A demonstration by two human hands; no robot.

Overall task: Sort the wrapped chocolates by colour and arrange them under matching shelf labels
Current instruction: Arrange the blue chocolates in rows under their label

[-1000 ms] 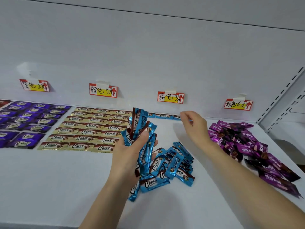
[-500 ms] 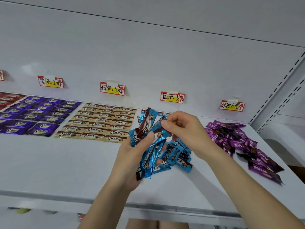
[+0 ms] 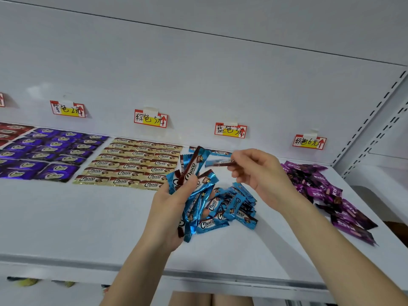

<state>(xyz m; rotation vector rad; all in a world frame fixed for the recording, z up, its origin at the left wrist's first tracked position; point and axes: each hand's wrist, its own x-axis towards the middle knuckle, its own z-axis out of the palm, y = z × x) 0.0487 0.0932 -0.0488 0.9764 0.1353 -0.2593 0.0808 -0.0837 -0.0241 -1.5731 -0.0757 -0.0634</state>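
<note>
Progress midway: purple chocolates (image 3: 44, 155), gold chocolates (image 3: 132, 166) rowed under labels (image 3: 150, 118); blue heap (image 3: 234, 208), magenta pile (image 3: 331, 191) loose on shelf (image 3: 66, 217). Left fingers (image 3: 191, 181) gripping blue bunch (image 3: 194, 167), right fingers (image 3: 242, 153) pinching one blue chocolate (image 3: 217, 163) below blue label (image 3: 230, 130).

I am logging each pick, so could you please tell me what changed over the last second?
The right hand came back from the shelf's rear to the bundle of blue foil-wrapped chocolates gripped in the left hand, pinched one blue wrapped chocolate and drew it away rightward. The loose blue pile, gold-wrapped rows and magenta heap lie as before.
</note>
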